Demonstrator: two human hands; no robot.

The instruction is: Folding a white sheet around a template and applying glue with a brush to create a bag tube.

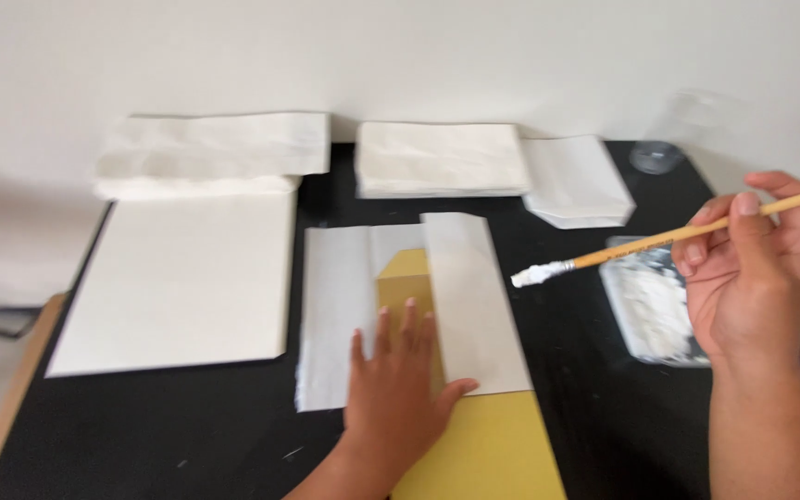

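My left hand (398, 384) lies flat, fingers apart, on a yellow card (483, 449) and on the white paper sheet (335, 306) folded around it. The sheet's right flap (469, 296) is folded over the card. Out to the right, my right hand (756, 268) holds a wooden paintbrush (668, 236); its white, paste-covered tip (539, 274) hovers over the black table just right of the flap. Below that hand sits a clear rectangular dish of white paste (650, 306).
A large stack of white sheets (182, 278) lies at left on the black table (594, 389). Folded white paper piles (215, 148) (442, 157) (576, 181) line the back by the wall. A clear plastic cup (664, 148) stands at back right.
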